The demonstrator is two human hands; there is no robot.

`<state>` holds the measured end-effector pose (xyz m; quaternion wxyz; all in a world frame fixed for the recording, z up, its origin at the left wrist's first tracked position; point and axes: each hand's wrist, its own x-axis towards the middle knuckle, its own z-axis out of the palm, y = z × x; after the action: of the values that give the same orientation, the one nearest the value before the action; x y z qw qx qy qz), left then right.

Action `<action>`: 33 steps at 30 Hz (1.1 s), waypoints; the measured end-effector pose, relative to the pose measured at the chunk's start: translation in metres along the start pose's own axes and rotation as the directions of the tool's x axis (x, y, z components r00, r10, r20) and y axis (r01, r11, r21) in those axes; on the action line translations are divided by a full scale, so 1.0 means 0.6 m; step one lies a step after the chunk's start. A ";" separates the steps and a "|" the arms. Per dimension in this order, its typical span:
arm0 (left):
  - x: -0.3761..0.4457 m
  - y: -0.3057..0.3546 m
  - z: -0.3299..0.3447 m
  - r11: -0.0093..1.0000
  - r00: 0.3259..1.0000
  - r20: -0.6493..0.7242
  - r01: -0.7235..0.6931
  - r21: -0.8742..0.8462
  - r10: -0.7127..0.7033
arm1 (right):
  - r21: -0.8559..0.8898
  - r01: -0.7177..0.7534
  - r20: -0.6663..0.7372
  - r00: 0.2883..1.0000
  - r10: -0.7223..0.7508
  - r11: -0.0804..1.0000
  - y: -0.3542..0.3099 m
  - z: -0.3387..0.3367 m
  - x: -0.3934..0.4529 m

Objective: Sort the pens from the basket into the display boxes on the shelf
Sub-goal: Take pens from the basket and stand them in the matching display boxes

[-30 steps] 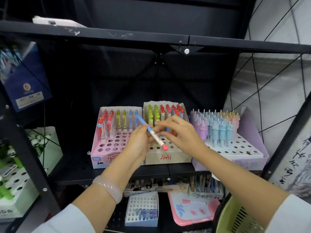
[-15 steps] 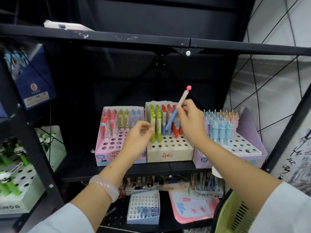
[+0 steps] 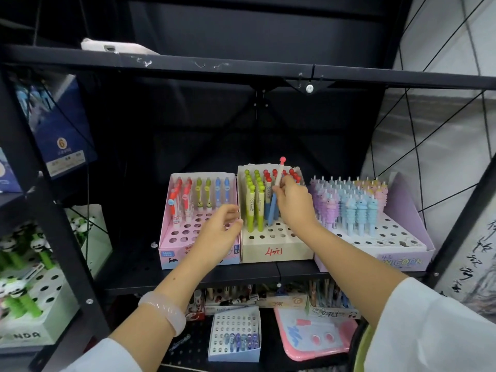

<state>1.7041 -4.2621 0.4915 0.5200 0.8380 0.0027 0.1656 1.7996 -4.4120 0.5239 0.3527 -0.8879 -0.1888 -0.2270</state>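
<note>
My right hand (image 3: 294,202) pinches a blue pen with a red ball top (image 3: 276,191), held nearly upright with its tip down among the pens of the cream display box (image 3: 276,251). That box holds green and red-topped pens at its back rows. My left hand (image 3: 217,232) hovers with loosely curled fingers, holding nothing, over the front of the pink display box (image 3: 171,253) beside it. A lilac box (image 3: 402,208) of blue, purple and pink pens stands to the right. The yellow-green basket (image 3: 362,350) shows at the bottom right edge.
A black shelf rail (image 3: 241,67) runs overhead. On the lower shelf lie a small white pen box (image 3: 234,355) and a pink tray (image 3: 316,345). Panda pen boxes (image 3: 29,304) sit on the left rack. A black upright post (image 3: 45,210) stands left.
My right hand took the blue pen from both hands, turned it upright and lowered its tip into the cream box. My left hand let go and drifted left.
</note>
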 end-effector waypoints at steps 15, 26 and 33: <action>-0.008 0.002 0.005 1.000 1.000 0.020 -0.023 -0.021 0.024 | -0.212 -0.045 0.198 0.976 0.088 0.976 0.017 0.039 -0.024; -0.051 0.065 0.126 0.987 0.985 0.139 -0.080 -0.137 0.099 | 0.192 -0.085 0.342 0.940 0.014 0.978 0.066 -0.118 -0.106; -0.142 0.048 0.336 0.995 0.884 0.459 -0.051 -0.090 0.087 | 0.074 -0.310 0.529 0.818 0.226 0.948 0.248 -0.226 -0.282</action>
<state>1.6753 -4.4662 0.4118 0.5306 0.8326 -0.1574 -0.0205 1.6972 -4.6393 0.4403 0.3864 -0.9033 -0.1658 0.0856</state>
